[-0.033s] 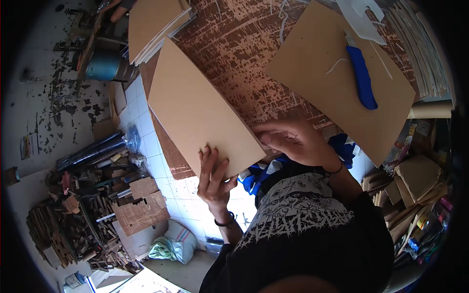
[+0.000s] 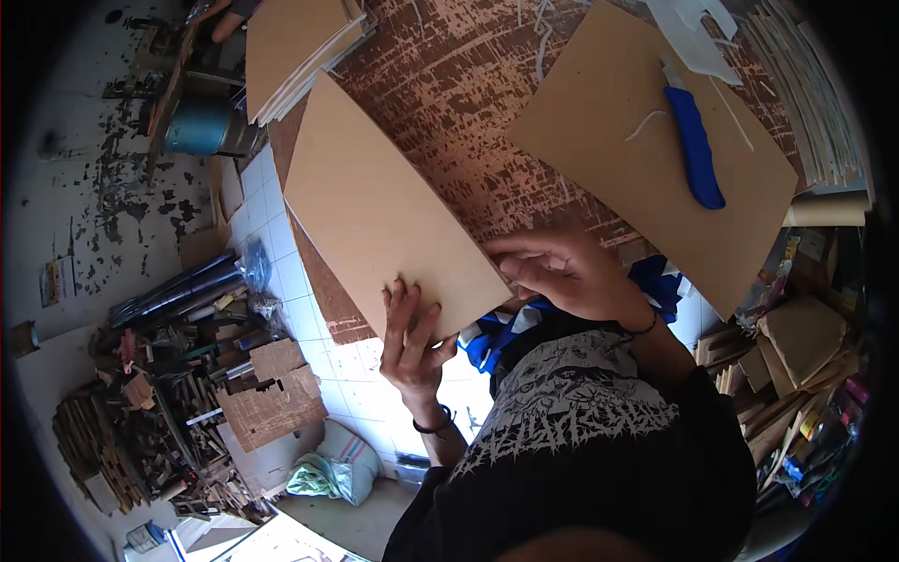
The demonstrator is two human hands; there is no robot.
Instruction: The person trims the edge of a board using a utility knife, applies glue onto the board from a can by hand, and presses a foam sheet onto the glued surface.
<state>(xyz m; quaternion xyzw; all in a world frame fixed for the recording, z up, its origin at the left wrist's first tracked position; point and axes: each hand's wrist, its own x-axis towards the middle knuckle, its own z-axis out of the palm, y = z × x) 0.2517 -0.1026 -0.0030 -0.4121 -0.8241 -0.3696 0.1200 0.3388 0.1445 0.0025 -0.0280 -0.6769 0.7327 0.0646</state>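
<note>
Board (image 2: 379, 201) under left hand (image 2: 412, 347)

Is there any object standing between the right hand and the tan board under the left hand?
Nothing visible does: the right hand is at the right edge of the tan board. The blue knife lies apart, on another board.

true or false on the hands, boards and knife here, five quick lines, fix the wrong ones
1. The left hand rests on a brown board. True.
2. The blue-handled knife lies on a second board. True.
3. The knife points toward the person. False: it points away.
4. The right hand is by the first board's right-hand edge. True.
5. The right hand grasps the knife. False: neither hand touches the knife.
</note>
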